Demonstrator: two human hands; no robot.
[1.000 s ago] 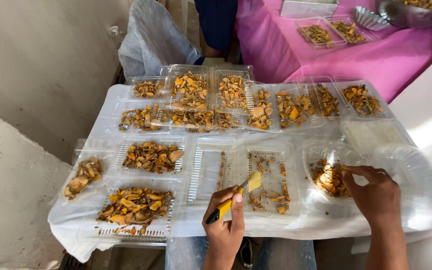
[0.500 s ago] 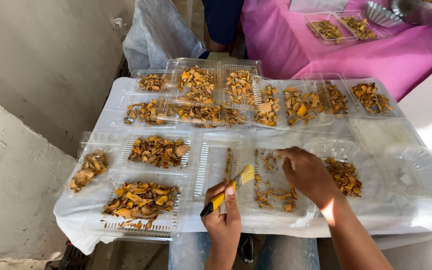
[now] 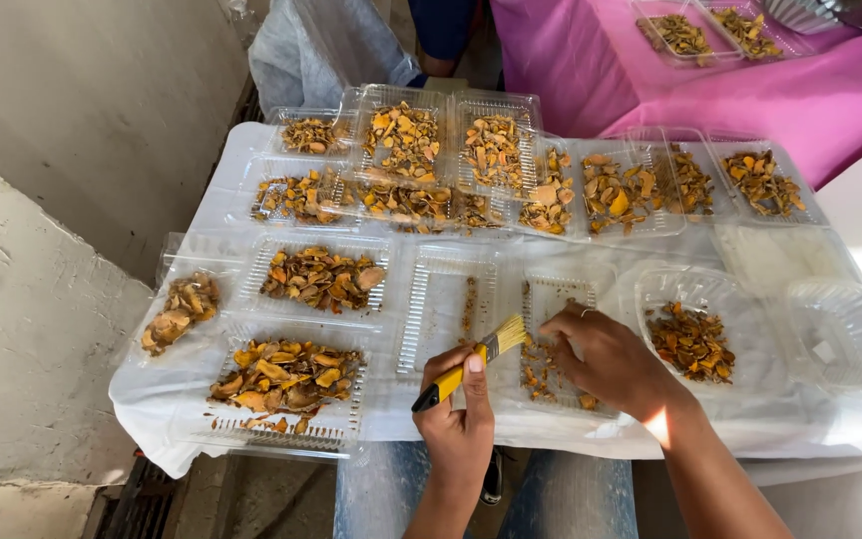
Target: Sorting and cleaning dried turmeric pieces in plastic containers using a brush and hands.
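The left hand [image 3: 458,414] grips a yellow-handled brush [image 3: 471,362], bristles up and tilted over the open clear tray [image 3: 551,344] at the near edge of the plastic-covered counter [image 3: 221,200]. The right hand [image 3: 606,357] rests curled on the dried orange slices [image 3: 543,371] in that tray, fingertips pressed among them; whether it pinches a piece I cannot tell. This looks like the sorting-and-brushing step, and the next move likely calls for a light, steady stroke that keeps pieces inside the tray.

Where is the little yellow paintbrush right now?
In the head view, the yellow paintbrush is low in the middle, held in the left hand, its bristles over the open clear tray, just left of the right hand.
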